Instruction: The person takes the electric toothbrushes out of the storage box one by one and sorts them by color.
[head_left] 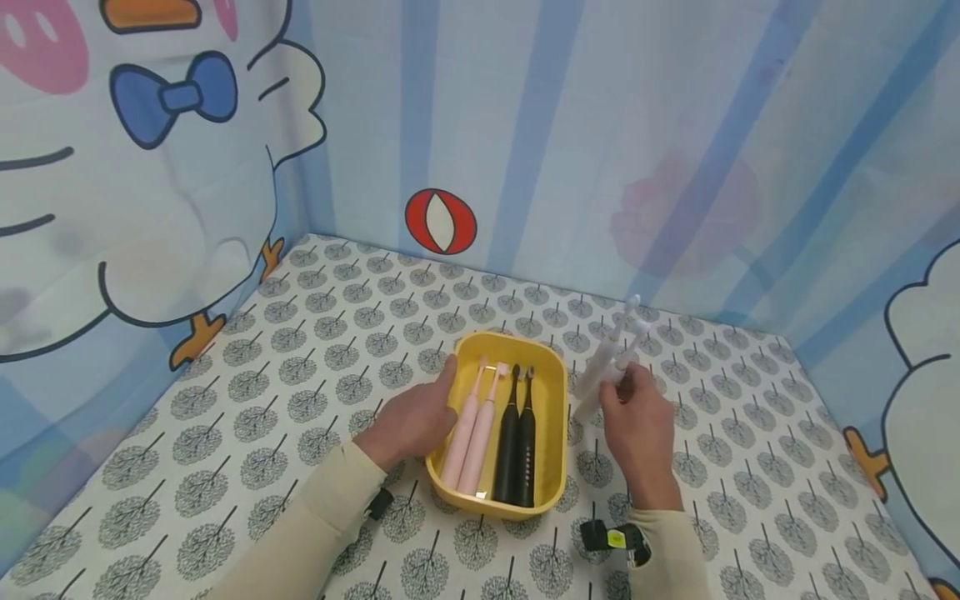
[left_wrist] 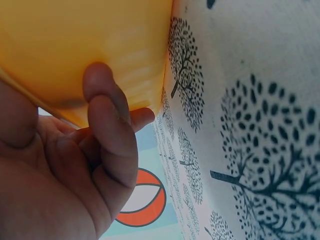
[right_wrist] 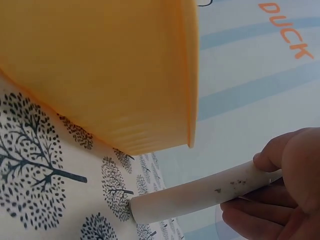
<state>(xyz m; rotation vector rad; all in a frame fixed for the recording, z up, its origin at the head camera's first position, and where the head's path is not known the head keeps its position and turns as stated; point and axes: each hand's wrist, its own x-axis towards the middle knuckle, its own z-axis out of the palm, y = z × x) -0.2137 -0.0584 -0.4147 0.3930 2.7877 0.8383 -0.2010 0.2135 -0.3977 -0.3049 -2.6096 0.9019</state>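
My left hand grips the left side of a yellow plastic bin, its thumb over the rim and its fingers against the outer wall. Inside lie two pink electric toothbrushes and two black ones, side by side with heads toward the far end. To the right of the bin, my right hand pinches a white electric toothbrush between thumb and fingers. In the head view two pale, blurred toothbrush heads stick out beyond the fingers; I cannot tell whether both brushes are held.
A tablecloth with a tree print covers the table under the bin. Behind and at both sides hangs a blue-striped curtain with cartoon ducks. A black wrist strap is on the right forearm.
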